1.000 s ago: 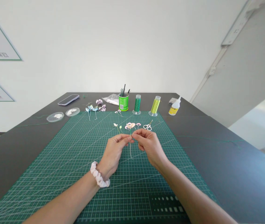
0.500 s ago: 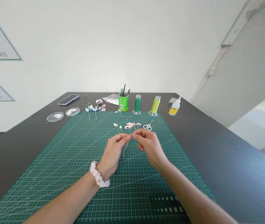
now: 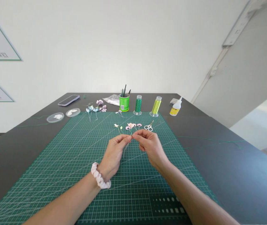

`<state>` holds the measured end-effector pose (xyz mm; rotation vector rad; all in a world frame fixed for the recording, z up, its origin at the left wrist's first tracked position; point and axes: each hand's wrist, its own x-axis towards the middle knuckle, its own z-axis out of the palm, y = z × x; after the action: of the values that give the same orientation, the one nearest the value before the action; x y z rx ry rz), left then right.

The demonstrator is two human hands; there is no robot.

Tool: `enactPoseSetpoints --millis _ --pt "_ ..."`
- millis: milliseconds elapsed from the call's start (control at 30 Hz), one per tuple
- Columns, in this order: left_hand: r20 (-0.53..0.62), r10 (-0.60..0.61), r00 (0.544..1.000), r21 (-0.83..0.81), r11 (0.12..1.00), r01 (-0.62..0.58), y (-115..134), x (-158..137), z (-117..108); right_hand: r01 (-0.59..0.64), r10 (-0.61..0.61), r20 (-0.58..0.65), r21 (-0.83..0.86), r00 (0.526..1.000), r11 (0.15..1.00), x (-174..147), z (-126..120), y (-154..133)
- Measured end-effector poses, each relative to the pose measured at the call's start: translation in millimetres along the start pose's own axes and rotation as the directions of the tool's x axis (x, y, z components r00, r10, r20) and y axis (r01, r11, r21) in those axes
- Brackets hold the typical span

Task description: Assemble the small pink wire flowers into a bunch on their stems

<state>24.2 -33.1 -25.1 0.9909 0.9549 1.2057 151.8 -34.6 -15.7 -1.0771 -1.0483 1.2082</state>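
Observation:
In the middle of the cutting mat [image 3: 81, 162], my two hands meet fingertip to fingertip. My left hand [image 3: 114, 151], with a pale scrunchie [image 3: 100, 177] on its wrist, pinches the thin stem of a small pink flower [image 3: 130, 125]. Pale stem ends [image 3: 125, 150] hang below those fingers. Thumb and forefinger of my right hand [image 3: 149, 146] are closed at the same stem; what lies between them is too fine to make out. Around the held flower show small mauve flowers [image 3: 139, 125], a white flower [image 3: 116, 125] and a green leaf [image 3: 121, 127].
White-handled scissors [image 3: 148, 127] lie just beyond my right hand. Farther back stand a green tin [image 3: 124, 103] of tools, a green thread spool [image 3: 138, 105], a yellow-green spool [image 3: 156, 107] and a glue bottle [image 3: 175, 107]. Blue flowers [image 3: 90, 109], shallow dishes [image 3: 55, 117] and a phone [image 3: 69, 100] lie left.
Both hands hold nearly the same place and grip. The pink flower between them has turned slightly, and the hanging stem ends have shifted a little left.

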Motion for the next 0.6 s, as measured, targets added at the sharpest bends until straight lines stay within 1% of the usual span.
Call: enactPoseSetpoints --millis 200,367,600 --pt "-0.018 0.009 1.0 0.024 1.0 -0.008 0.2 0.1 0.0 0.02 -0.02 -0.004 0.038 1.0 0.999 -0.1 0.4 0.8" --pt "-0.023 0.017 1.0 0.039 0.999 -0.016 -1.1 0.5 0.2 0.03 -0.029 -0.018 0.035 0.999 0.999 0.1 0.1 0.3" --pt "-0.032 0.016 0.999 0.038 0.999 -0.015 -0.1 0.4 1.8 0.029 -0.029 -0.003 0.039 1.0 0.999 -0.8 1.1 -1.0"
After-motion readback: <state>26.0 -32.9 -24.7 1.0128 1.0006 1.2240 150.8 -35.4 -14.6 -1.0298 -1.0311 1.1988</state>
